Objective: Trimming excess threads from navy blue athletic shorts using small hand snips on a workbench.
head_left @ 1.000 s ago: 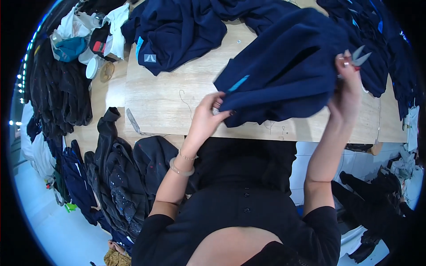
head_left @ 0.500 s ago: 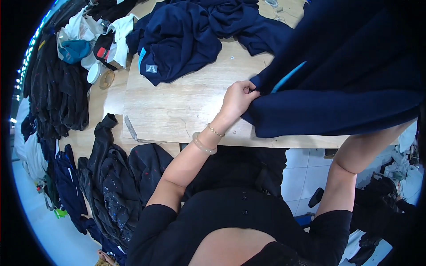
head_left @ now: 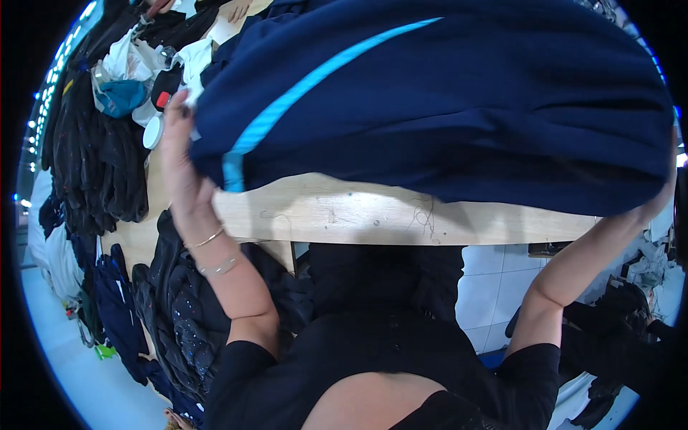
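A large navy garment [head_left: 401, 122] with a curved light-blue stripe [head_left: 315, 82] spreads between my arms, raised above the table. At its left end is my left hand [head_left: 185, 161], gripping the edge, with its fingers blurred and partly behind the cloth. My right hand [head_left: 668, 175] supports the right end at the far right; cloth hides its fingers. The garment's lower edge hangs in a wavy line over the pale wooden table [head_left: 337, 211]. Most of the other navy clothing behind it is hidden.
Dark speckled garments [head_left: 93, 158] hang in a pile at the left, with more dark cloth [head_left: 190, 301] below. White bags [head_left: 132, 57], a teal pouch [head_left: 120, 98] and a white round lid [head_left: 153, 132] lie at the back left. Another person's hand [head_left: 239, 10] rests at the top.
The navy garment has been lifted and spread out leftward, showing more of its stripe. My left hand has moved left and up. Another person's hand has appeared at the far side.
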`<state>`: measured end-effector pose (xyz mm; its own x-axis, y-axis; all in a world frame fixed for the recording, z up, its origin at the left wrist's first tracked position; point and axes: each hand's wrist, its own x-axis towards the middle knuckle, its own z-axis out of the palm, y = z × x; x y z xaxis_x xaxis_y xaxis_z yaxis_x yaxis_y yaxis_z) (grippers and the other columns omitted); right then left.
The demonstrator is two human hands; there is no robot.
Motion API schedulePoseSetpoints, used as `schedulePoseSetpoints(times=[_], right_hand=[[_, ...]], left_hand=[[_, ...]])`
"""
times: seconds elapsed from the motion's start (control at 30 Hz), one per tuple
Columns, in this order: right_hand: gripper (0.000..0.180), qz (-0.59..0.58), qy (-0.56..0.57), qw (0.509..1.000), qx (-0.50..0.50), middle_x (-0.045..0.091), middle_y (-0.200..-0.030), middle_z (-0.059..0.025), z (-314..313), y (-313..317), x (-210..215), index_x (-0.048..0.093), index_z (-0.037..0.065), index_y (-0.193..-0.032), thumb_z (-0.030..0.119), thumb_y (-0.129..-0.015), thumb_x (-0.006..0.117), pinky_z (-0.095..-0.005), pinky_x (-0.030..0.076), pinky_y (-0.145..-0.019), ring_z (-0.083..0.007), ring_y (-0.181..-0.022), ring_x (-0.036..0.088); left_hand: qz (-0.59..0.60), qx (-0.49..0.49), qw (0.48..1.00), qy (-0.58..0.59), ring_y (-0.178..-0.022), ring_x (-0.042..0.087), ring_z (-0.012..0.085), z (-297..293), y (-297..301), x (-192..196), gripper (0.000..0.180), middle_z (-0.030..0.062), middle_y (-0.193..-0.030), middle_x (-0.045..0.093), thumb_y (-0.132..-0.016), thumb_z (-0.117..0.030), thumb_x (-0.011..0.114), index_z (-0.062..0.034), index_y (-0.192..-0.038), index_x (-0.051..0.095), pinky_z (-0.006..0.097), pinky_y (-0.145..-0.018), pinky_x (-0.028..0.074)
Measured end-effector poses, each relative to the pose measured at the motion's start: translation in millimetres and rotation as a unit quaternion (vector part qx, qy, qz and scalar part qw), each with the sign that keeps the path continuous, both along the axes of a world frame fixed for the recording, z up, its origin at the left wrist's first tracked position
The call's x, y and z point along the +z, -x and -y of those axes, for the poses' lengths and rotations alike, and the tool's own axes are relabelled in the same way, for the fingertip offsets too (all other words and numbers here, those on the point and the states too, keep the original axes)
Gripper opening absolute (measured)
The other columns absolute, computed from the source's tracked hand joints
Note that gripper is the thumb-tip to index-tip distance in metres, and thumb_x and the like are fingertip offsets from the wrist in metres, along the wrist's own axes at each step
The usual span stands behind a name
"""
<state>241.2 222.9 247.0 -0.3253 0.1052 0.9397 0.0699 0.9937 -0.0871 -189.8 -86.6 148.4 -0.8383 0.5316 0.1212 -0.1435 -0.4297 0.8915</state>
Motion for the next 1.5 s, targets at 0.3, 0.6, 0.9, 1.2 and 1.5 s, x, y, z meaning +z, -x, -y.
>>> schedulePoseSetpoints(times=[0.3, 0.6, 0.9, 1.2, 1.5], right_hand=[[0.025, 0.015, 0.813, 0.581, 0.040, 0.045, -0.068, 0.0071, 67.2, 65.9, -219.9, 0.062, 0.002, -0.111, 0.017, -0.092, 0.061, -0.0207, 0.025, -0.045, -0.0036, -0.050, 0.034], [0.014, -0.030, 0.808, 0.585, 0.059, 0.042, -0.062, 0.0091, 83.9, 53.3, -219.3, 0.064, 0.008, -0.095, 0.022, -0.093, 0.064, -0.0184, 0.025, -0.046, -0.0013, -0.050, 0.036], [0.015, -0.082, 0.821, 0.552, 0.126, 0.048, -0.066, 0.0074, 99.6, 58.3, -199.2, 0.064, 0.005, -0.096, 0.020, -0.093, 0.064, -0.0179, 0.027, -0.047, -0.0016, -0.052, 0.037], [0.018, -0.098, 0.839, 0.517, 0.141, 0.051, -0.073, 0.0045, 97.1, 60.0, -199.8, 0.062, 0.004, -0.099, 0.021, -0.095, 0.061, -0.0177, 0.026, -0.047, -0.0017, -0.053, 0.036], [0.020, 0.096, 0.548, 0.820, -0.138, 0.064, -0.088, -0.0066, 96.9, 51.0, -181.3, 0.061, 0.000, -0.107, 0.015, -0.096, 0.058, -0.0253, 0.048, -0.073, -0.0141, -0.079, 0.060]], left_hand=[[-0.432, 0.177, 0.754, 0.462, -0.089, 0.060, 0.0207, 6.3, 64.7, -147.4, 0.033, 0.0127, -0.100, 0.062, -0.083, -0.014, 0.072, -0.0003, -0.112, 0.062, 0.032, -0.079, 0.047], [-0.412, -0.075, 0.888, 0.189, -0.090, 0.060, 0.0193, -95.0, -147.3, -98.6, 0.016, 0.0063, -0.102, 0.060, -0.080, 0.000, 0.067, -0.0045, -0.095, 0.066, 0.027, -0.070, 0.047], [-0.478, -0.187, 0.854, 0.087, -0.091, 0.061, 0.0210, -153.2, -202.7, -103.2, 0.021, 0.0074, -0.101, 0.061, -0.075, -0.002, 0.074, -0.0002, -0.095, 0.068, 0.029, -0.070, 0.052], [-0.423, -0.207, 0.874, 0.116, -0.074, 0.065, 0.0140, -160.9, -198.0, -110.9, 0.007, 0.0087, -0.086, 0.067, -0.086, 0.003, 0.063, 0.0024, -0.091, 0.068, 0.023, -0.066, 0.052], [-0.461, -0.198, 0.850, 0.161, -0.069, 0.069, 0.0192, -169.3, -196.9, -125.9, 0.005, 0.0118, -0.081, 0.068, -0.093, 0.000, 0.056, 0.0015, -0.091, 0.060, 0.027, -0.063, 0.054]])
